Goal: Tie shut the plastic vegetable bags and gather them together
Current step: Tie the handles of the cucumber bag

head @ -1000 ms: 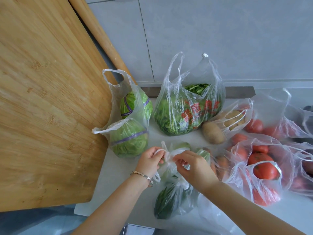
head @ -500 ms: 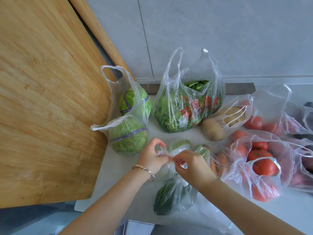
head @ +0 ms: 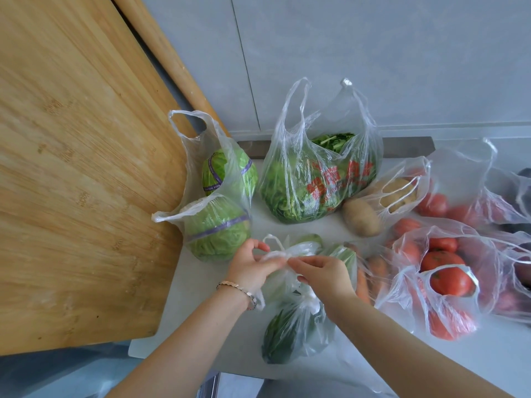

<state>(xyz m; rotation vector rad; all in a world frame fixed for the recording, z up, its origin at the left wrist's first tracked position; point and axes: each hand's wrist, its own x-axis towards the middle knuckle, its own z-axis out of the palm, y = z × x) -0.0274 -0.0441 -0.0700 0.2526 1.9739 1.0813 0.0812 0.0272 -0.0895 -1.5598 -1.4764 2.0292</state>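
Bag of dark green vegetables [head: 290,331] is laid on the white counter [head: 201,288], nearest the front edge, just below the hands. Its twisted handles [head: 277,254] are held up over it. One strand is pinched by the left hand [head: 248,265] between thumb and curled fingers. The other is pinched by the right hand [head: 324,274], fingertips closed on the plastic. A small loop is seen above the left thumb. Whether a first knot is already drawn through cannot be told, as the plastic is bunched and pale there.

Risks noted:
- The thin film could be torn at the handle roots if the strands are pulled hard apart.
- The knot could slip if the loop is released before it is drawn tight.
- The bag could be dragged off the front edge by a pull toward the body.
- The loose potato [head: 361,217], just outside the potato bag [head: 399,193], could be missed when that bag is tied.
- The cabbage bag [head: 218,219], greens bag [head: 313,185] and tomato bag [head: 448,280] are seen untied. Contents could be spilled if these are gathered first.
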